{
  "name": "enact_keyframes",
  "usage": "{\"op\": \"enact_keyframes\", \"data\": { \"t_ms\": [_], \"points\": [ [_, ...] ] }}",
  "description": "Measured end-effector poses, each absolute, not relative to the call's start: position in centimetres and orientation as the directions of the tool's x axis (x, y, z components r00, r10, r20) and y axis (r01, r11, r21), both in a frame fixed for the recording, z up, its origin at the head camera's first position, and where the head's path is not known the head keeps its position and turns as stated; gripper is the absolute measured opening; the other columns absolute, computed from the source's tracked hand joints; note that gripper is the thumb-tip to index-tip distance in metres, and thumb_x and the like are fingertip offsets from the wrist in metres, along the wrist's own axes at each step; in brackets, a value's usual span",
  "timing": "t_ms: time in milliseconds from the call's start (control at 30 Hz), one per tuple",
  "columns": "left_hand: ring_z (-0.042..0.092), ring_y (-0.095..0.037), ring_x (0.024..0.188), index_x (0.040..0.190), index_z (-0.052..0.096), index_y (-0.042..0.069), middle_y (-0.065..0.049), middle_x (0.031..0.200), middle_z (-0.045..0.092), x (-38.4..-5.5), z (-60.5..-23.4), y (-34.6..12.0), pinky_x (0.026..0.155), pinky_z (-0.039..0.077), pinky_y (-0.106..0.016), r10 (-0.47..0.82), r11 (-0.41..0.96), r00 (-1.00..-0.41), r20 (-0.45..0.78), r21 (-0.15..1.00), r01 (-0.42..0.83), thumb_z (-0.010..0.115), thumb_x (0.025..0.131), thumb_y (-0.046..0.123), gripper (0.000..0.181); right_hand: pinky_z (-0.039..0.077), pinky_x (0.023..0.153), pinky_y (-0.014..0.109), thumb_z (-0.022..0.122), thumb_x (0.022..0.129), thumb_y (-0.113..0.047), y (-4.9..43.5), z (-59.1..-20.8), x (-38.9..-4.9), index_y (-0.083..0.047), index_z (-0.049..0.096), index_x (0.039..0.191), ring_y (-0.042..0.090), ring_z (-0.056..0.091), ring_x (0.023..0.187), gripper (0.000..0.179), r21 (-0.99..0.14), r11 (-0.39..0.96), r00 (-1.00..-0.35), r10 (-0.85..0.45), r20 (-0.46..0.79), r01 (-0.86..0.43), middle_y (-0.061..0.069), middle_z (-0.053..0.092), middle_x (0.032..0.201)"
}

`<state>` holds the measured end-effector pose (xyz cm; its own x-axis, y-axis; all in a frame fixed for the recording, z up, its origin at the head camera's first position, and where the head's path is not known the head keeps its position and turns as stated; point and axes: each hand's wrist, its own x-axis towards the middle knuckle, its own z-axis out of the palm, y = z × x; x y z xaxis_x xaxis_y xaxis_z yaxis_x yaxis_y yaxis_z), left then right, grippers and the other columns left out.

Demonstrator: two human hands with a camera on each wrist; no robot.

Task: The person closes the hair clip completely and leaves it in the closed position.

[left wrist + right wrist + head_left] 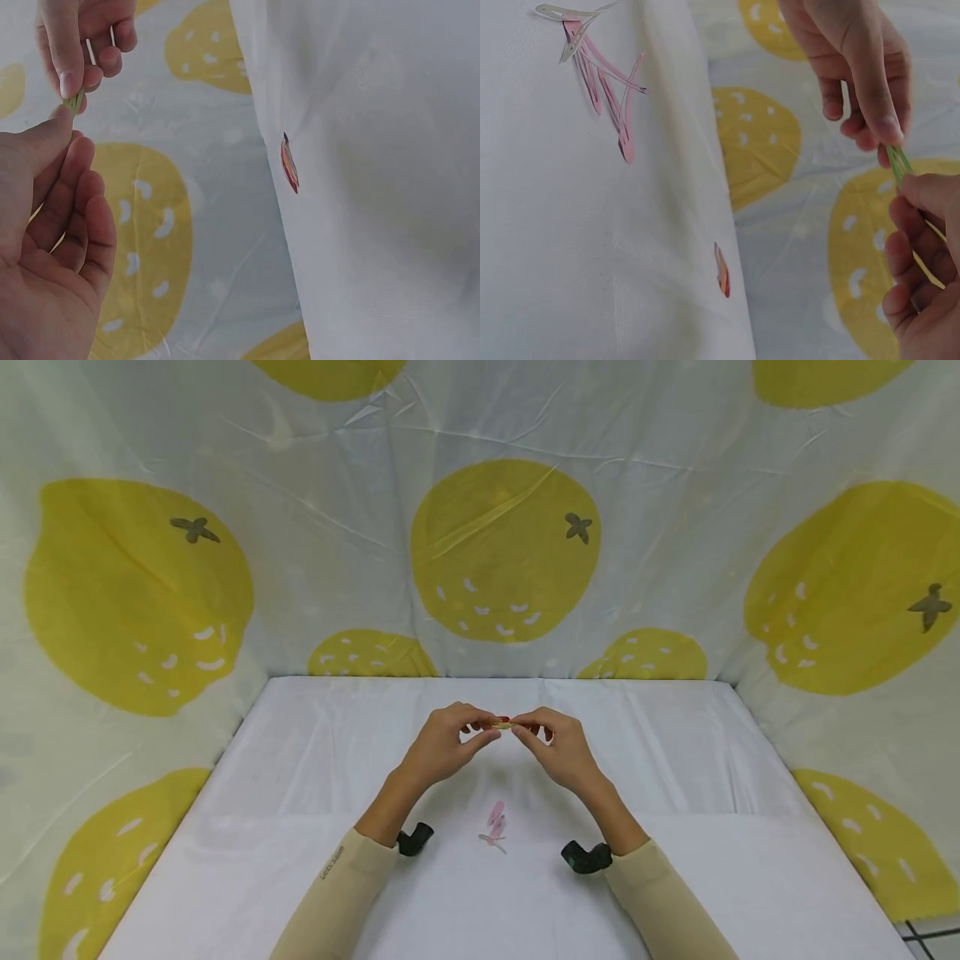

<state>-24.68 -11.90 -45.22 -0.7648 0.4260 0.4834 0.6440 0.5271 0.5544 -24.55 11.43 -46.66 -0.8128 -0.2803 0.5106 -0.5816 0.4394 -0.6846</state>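
A thin green snap hair clip point(502, 725) is stretched between my two hands, over the far part of the table. My left hand point(442, 743) pinches one end between thumb and forefinger. The other end is pinched by my right hand point(561, 748). In the left wrist view the green hair clip point(73, 102) shows as a short strip, most of it covered by fingertips. The right wrist view shows the green hair clip point(900, 163) likewise. On the white cloth near the table's far edge lies a red hair clip point(722, 271), separate from both hands.
A small pile of pink hair clips point(619, 112) lies on the white tablecloth point(300, 877) between the forearms, with a pale hair clip point(566, 13) at one end. A curtain with yellow fruit point(506, 552) encloses the back and sides. Black wrist mounts point(587, 857) stick inward from the sleeves.
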Motion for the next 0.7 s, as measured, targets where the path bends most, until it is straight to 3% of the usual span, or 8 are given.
{"op": "enact_keyframes", "data": {
  "t_ms": [300, 500, 700],
  "points": [
    [0.066, -0.008, 0.09, 0.108, 0.079, 0.019, 0.007, 0.099, 0.076, -24.39, -45.22, -12.22, 0.079, 0.059, -0.036, 0.417, 0.541, -0.788, 0.453, 0.573, 0.616, 0.077, 0.094, 0.029, 0.017, 0.049, 0.069, 0.037, 0.072, 0.098, -0.028, 11.49, -46.79, -24.17, -0.021, 0.08, 0.107, 0.01, 0.058, 0.081, 0.014, -0.722, 0.441, -0.846, -0.302, 0.44, -0.533, -0.009, 0.074, 0.093],
    [0.066, -0.008, 0.087, 0.106, 0.079, 0.019, 0.007, 0.096, 0.076, -24.09, -45.19, -12.35, 0.079, 0.06, -0.041, 0.415, 0.52, -0.789, 0.453, 0.594, 0.614, 0.076, 0.095, 0.028, 0.015, 0.051, 0.068, 0.042, 0.072, 0.098, -0.025, 11.35, -46.89, -24.07, -0.018, 0.08, 0.106, 0.011, 0.057, 0.078, 0.013, -0.715, 0.405, -0.821, -0.31, 0.479, -0.57, -0.007, 0.074, 0.091],
    [0.066, -0.007, 0.086, 0.106, 0.079, 0.018, 0.006, 0.097, 0.076, -24.1, -45.31, -12.25, 0.079, 0.06, -0.039, 0.416, 0.508, -0.785, 0.459, 0.599, 0.619, 0.076, 0.096, 0.026, 0.013, 0.052, 0.068, 0.028, 0.072, 0.098, -0.026, 11.44, -46.83, -24.1, -0.017, 0.079, 0.106, 0.01, 0.059, 0.077, 0.013, -0.726, 0.406, -0.831, -0.312, 0.46, -0.554, -0.007, 0.074, 0.092]
  ]
}}
